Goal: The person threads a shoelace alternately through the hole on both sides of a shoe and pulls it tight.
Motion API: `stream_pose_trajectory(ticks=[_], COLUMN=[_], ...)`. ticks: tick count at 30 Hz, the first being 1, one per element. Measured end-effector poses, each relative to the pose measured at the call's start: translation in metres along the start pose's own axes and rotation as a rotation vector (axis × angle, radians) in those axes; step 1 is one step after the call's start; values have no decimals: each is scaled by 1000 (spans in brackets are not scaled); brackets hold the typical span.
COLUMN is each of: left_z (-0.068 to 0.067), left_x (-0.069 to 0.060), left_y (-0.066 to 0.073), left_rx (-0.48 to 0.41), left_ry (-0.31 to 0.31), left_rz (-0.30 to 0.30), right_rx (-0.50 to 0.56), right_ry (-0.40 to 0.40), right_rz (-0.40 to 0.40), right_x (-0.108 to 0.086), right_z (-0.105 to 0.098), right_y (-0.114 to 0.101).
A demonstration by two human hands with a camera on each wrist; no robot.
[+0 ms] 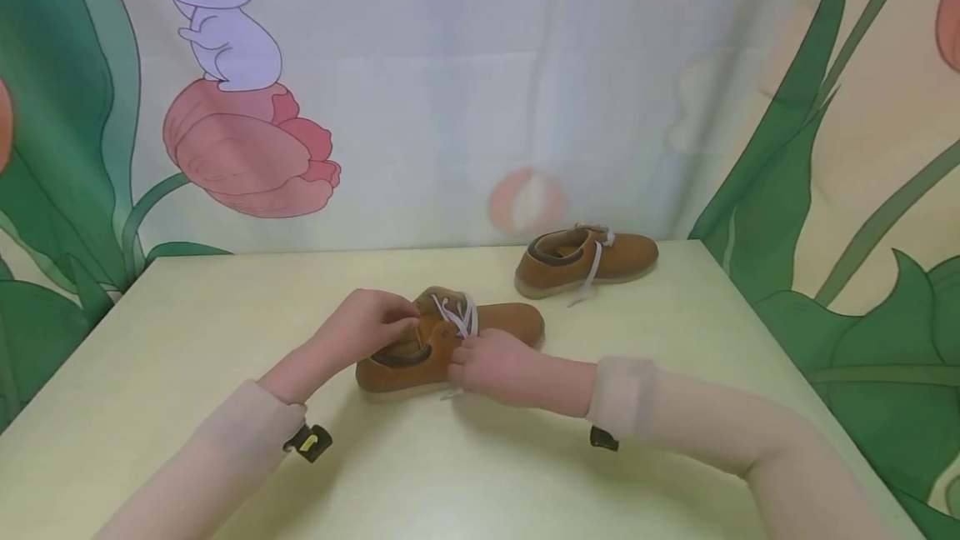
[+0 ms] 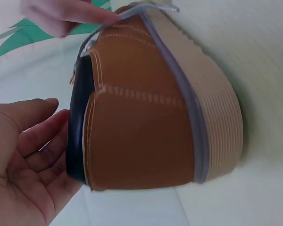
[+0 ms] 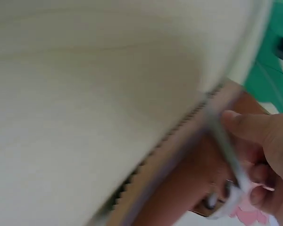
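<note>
A brown lace-up shoe [image 1: 513, 322] stands on the table, toe to the right, with a white shoelace [image 1: 471, 315] through its eyelets. My left hand [image 1: 375, 323] is over its opening beside the tongue [image 1: 432, 300]. In the left wrist view its thumb and bent fingers stand apart next to the dark collar [image 2: 80, 117], and I see nothing held. At the shoe's near side is my right hand [image 1: 495, 367], its fingers curled. One digit touches the loose shoelace [image 3: 226, 146]; whether it is pinched is unclear, as the lace is blurred.
A matching brown shoe [image 1: 630, 255] stands farther back on the right, its lace hanging onto the table. The pale yellow table [image 1: 225, 298] ends at a printed curtain [image 1: 420, 107]. Wrist devices [image 1: 309, 442] sit at both cuffs.
</note>
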State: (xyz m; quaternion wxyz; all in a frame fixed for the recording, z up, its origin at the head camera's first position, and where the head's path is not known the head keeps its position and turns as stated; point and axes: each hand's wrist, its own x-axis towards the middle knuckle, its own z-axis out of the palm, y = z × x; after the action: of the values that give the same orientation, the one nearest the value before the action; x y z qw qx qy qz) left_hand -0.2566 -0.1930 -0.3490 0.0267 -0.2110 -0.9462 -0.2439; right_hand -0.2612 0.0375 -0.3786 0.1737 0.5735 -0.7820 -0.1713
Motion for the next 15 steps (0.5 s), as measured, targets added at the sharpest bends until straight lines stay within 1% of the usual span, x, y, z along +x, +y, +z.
stream_pose_trajectory(ticks=[2, 3, 5, 6, 8, 9, 10, 13, 15], left_z=[2, 4, 8, 9, 12, 13, 14, 15, 16], left_x=[3, 4, 7, 9, 11, 12, 12, 12, 12], left_y=[3, 4, 6, 7, 9, 10, 11, 11, 11], left_rx=[-18, -27, -38, -43, -45, -40, -39, -29, -25], left_ry=[-9, -14, -26, -34, -45, -43, -43, -33, -11], left_rz=[-4, 2, 5, 7, 1, 4, -1, 4, 13], right_rx=[-144, -185, -207, -177, -32, 79, 192, 568, 738], right_ry=[28, 40, 48, 47, 27, 30, 59, 143, 211], right_rz=[-40, -59, -86, -86, -36, 9, 61, 249, 340], right_x=[-1, -2, -3, -4, -5, -5, -6, -3, 1], right_z=[9, 13, 17, 19, 19, 18, 16, 4, -2], right_y=[-5, -6, -7, -6, -4, -2, 1, 17, 31])
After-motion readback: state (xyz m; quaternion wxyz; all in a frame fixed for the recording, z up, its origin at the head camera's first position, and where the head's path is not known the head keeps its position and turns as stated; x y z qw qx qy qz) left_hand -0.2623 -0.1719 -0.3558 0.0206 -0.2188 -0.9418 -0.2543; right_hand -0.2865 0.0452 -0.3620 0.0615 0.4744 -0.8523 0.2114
